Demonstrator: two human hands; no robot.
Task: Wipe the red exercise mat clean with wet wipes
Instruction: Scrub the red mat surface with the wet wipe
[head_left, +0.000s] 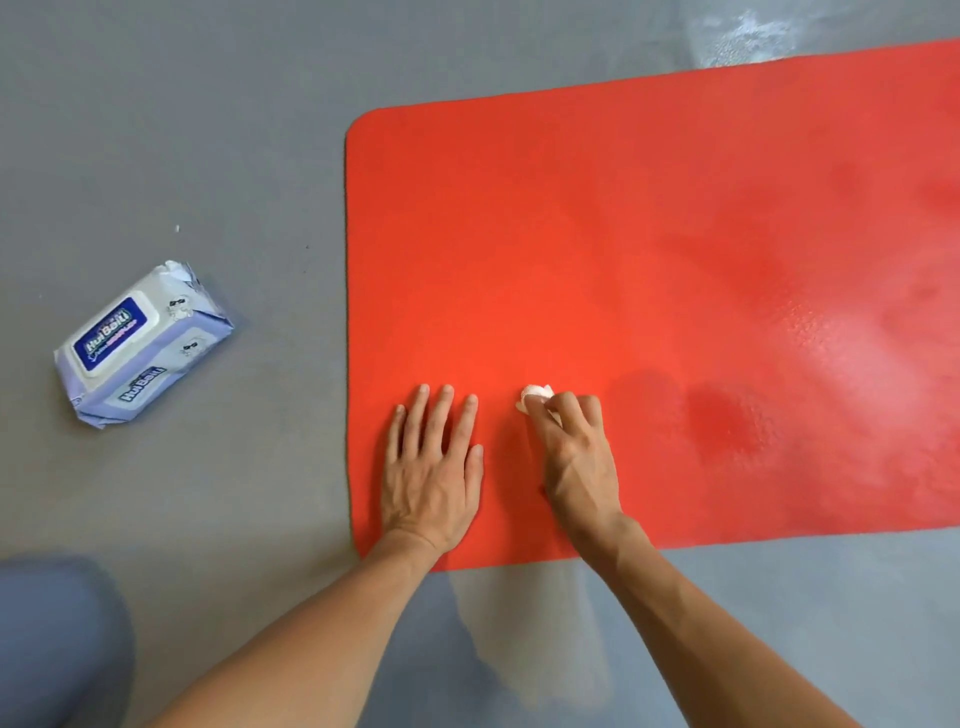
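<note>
The red exercise mat (597, 249) lies flat on a grey floor, reaching from the middle to the right edge of the view. My left hand (434, 467) rests flat on the mat near its front left corner, fingers straight. Just to the right, my right hand (574, 457) grips a small crumpled white wet wipe (532, 397) and presses it on the mat. Only the wipe's tip shows past my fingers. Darker damp patches and a glossy sheen mark the mat to the right of my hands.
A closed white and lilac pack of wet wipes (143, 345) lies on the grey floor (197, 156) left of the mat. My knee in blue cloth (57, 639) fills the bottom left corner. A pale wet streak (524, 634) marks the floor in front of the mat.
</note>
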